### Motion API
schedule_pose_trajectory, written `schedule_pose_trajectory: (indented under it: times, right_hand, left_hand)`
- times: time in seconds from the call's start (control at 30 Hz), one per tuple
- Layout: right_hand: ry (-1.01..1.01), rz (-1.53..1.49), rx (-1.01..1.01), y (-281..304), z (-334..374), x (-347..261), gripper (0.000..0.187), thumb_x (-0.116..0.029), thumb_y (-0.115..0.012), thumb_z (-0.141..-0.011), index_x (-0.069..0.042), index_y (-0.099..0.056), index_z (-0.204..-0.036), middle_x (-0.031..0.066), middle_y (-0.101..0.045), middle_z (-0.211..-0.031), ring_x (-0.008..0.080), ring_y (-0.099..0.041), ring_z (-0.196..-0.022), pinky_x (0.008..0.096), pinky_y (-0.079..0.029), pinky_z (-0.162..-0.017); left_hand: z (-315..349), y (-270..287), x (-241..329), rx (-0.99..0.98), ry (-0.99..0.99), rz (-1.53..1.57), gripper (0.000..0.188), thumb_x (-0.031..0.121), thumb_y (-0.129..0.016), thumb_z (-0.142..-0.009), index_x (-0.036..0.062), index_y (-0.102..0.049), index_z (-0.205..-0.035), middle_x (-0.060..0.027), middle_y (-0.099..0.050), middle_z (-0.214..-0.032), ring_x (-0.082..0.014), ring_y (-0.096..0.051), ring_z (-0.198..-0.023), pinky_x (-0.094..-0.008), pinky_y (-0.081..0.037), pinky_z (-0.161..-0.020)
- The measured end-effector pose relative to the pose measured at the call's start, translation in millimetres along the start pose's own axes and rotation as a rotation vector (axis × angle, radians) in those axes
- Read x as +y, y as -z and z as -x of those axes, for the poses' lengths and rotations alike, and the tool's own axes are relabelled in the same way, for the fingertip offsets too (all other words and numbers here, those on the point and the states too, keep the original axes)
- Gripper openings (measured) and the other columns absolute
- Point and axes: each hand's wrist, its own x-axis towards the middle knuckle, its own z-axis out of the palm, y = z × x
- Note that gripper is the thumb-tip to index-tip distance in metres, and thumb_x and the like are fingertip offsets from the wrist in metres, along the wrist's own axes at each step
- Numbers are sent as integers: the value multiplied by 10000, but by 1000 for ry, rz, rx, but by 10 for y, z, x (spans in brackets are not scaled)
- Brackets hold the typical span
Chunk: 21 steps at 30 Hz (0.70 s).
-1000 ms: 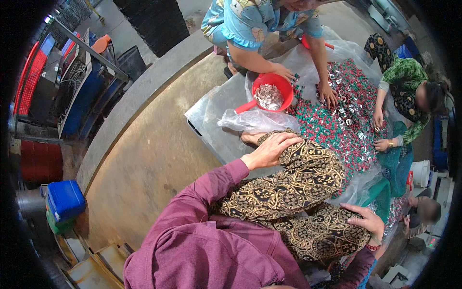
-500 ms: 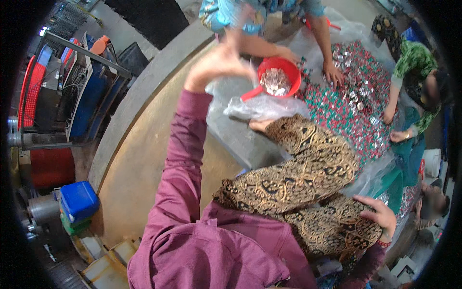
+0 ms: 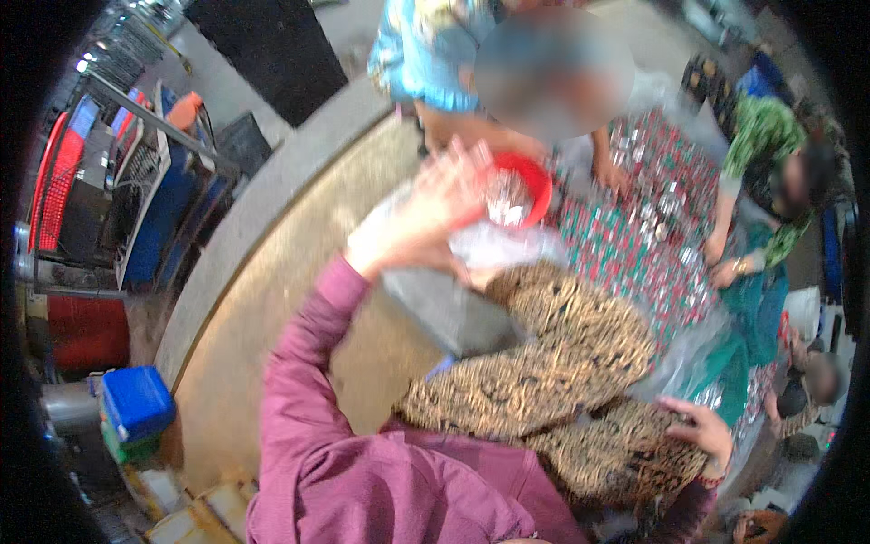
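My left hand [image 3: 421, 213] is blurred by motion, fingers and thumb apart, nothing visible in it. It is beside a red plastic dipper [image 3: 542, 195] and hides its handle; I cannot tell whether they touch. Shiny silvery pieces [image 3: 507, 201] lie in the dipper's bowl. My right hand [image 3: 705, 435] rests on the patterned black-and-tan trousers [image 3: 544, 349] over my bent leg, its fingers spread. Beyond my legs spreads a wide heap of small red, green and silver pieces [image 3: 625, 213] on clear plastic sheeting [image 3: 675, 358].
Across from me, a person in blue clothing [image 3: 426, 68] reaches a hand [image 3: 612, 174] to the heap. On the right, a person in green [image 3: 766, 136] also reaches to it. A raised curb [image 3: 245, 249] curves on the left, with a blue box [image 3: 138, 402] outside it.
My left hand has come down toward me and now covers the dipper's handle, which showed before. The right hand stays on my leg. The whole view has shifted slightly.
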Motion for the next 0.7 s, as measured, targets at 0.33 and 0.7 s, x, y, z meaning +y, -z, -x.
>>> schedule_pose_trajectory:
  times: [0.33,0.7]
  right_hand:
    - [42,15,73,-22,40,-219,507,-172,-662,-827,-33,-513,-1292,123,-620,-1183,174,-571,-1078,296,-413,-938]
    - [40,-3,53,-38,116,-265,553,-289,-694,-800,-63,-531,-1278,137,-641,-1131,244,-587,-1083,329,-429,-932]
  left_hand:
    - [-217,-1252,771,-141,-251,484,1147,219,-858,-514,141,-203,-1453,-181,-303,-1409,-377,-343,-1282,-470,-307,-1053]
    - [-94,-1601,1124,181,-78,500,815,66,-708,-654,166,-375,-1391,-160,-434,-1262,-349,-451,-1147,-434,-361,-973]
